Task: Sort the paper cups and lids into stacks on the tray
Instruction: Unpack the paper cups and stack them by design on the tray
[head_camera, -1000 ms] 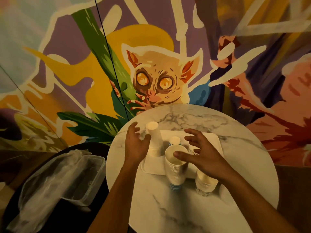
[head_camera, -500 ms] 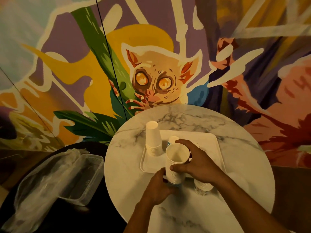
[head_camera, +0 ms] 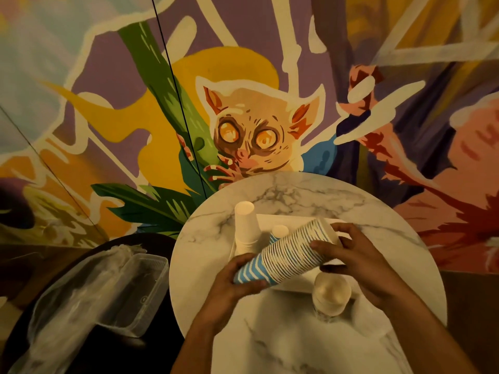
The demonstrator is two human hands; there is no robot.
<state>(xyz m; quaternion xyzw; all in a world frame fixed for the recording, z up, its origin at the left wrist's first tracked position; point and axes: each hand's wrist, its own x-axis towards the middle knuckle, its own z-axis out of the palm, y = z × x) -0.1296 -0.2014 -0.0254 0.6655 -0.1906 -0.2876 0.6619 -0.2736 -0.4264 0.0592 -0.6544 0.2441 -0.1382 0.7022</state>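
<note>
- both hands are holding the blue-striped cup stack (head_camera: 291, 252) sideways in the air. the left hand (head_camera: 237, 282) is wrapping its fingers round the base end, and the right hand (head_camera: 359, 263) is curling over the rim end
- it's hanging above the near edge of the tray (head_camera: 286, 220), not sitting on it yet
- i'm guessing a nested stack this long could be sliding apart if either grip is slackening
- tipping it upright is risking a knock to the white cup stack (head_camera: 244, 225) just beyond the left hand, or the small cup (head_camera: 279, 230) between the hands
- another cup stack (head_camera: 330, 295) is standing right under the right wrist, so it's easy to bump
- the tray is carrying only the white cup stack and the small cup
- the plastic tub (head_camera: 108, 292), well left of the left hand, is holding crumpled film. can't tell what else
</note>
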